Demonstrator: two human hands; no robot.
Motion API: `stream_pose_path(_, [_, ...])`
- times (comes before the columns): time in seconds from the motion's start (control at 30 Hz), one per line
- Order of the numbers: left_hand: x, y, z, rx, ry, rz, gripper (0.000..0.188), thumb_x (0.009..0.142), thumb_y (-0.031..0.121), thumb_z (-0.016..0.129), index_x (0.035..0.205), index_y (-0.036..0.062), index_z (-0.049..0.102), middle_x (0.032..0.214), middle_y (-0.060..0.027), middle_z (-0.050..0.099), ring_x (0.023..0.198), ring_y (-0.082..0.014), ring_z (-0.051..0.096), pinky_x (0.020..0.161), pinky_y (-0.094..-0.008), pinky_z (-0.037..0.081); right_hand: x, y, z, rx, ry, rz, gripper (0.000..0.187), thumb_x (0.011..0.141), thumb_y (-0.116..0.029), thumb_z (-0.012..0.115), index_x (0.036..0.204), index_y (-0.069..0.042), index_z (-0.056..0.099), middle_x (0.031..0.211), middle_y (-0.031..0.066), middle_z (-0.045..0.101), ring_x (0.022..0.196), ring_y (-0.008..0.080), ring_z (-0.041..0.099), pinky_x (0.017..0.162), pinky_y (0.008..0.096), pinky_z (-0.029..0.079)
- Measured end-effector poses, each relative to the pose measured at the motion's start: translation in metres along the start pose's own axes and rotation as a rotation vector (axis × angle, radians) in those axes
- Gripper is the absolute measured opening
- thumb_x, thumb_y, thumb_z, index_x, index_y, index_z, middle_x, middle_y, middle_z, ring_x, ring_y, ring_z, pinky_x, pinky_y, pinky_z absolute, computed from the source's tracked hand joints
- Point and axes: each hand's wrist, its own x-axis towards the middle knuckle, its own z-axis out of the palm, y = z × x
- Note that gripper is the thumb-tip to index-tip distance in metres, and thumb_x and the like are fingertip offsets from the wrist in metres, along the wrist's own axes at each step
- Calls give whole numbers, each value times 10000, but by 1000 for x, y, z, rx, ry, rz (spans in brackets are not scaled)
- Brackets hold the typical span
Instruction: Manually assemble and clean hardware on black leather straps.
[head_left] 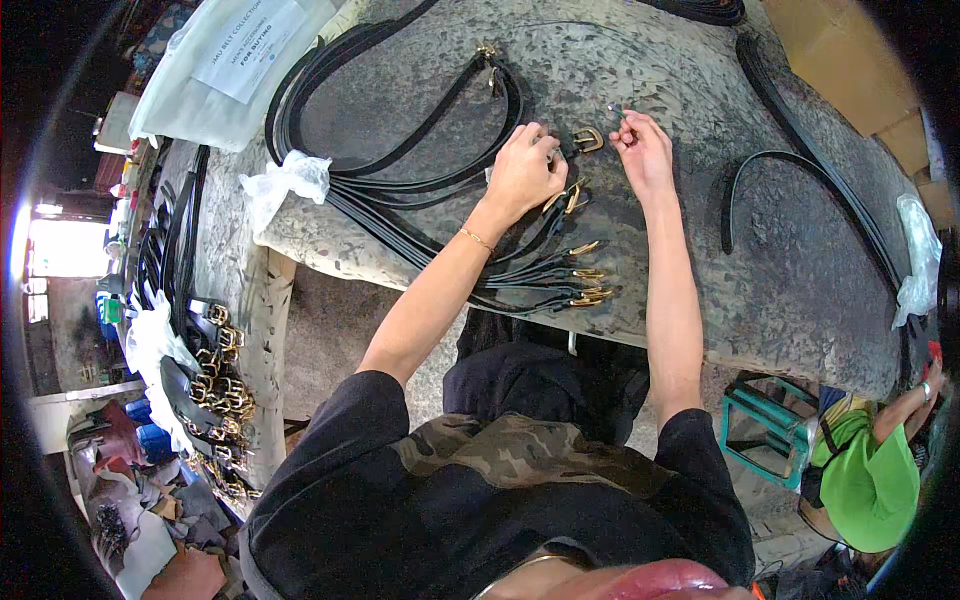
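My left hand (530, 168) is closed around the end of a black belt, with its fingers curled over the strap. From beside those fingers the belt's gold-toned buckle (590, 140) points right. To the right of the buckle, my right hand (645, 152) pinches a small shiny piece (614, 107) between thumb and fingertips; its kind is too small to make out. Below my left hand, several more black belts (400, 240) lie side by side with their gold buckles (590, 293) near the table's front edge. Their straps loop away to the left and back.
Clear plastic wrap (290, 180) bundles the belts at the left. A white bag with a printed sheet (240, 60) lies at the back left. More black straps (815, 165) curve along the right side. Belts with gold buckles (220, 390) hang at far left. A person in green (870, 480) sits at right.
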Motion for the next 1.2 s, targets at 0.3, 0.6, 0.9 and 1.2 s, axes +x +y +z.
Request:
stream_pose_path(0.3, [7,10,-15,208,-104,-108,162,720,162,643,686,9,684,789,-144,622,806,-321,627,709,-416,555,-2,-2,5,-79,-11,-10,127,908,-41,590,987,45,640,768,20,544,690,96,504,749,322,499])
stream_pose_path(0.6, [4,6,-23,71,-137,-100,233,737,152,654,896,-3,723,849,-157,648,863,-336,624,796,-425,523,-1,1,4,-111,-8,-7,140,911,-46,588,1001,50,635,774,20,547,699,91,512,759,316,505])
stream_pose_path(0.9, [1,4,-23,145,-246,-96,282,772,173,662,994,1,690,926,-157,626,932,-329,592,853,-411,508,-2,1,6,-108,-42,-24,131,911,-12,562,1004,53,626,766,31,543,698,102,513,702,311,479])
stream_pose_path(1.2, [-1,7,-42,126,-466,-85,264,799,167,646,988,-16,662,1064,-166,603,1044,-310,577,904,-395,503,-3,15,27,-232,-24,-133,124,911,5,598,1019,51,637,809,34,585,714,89,524,662,261,460])
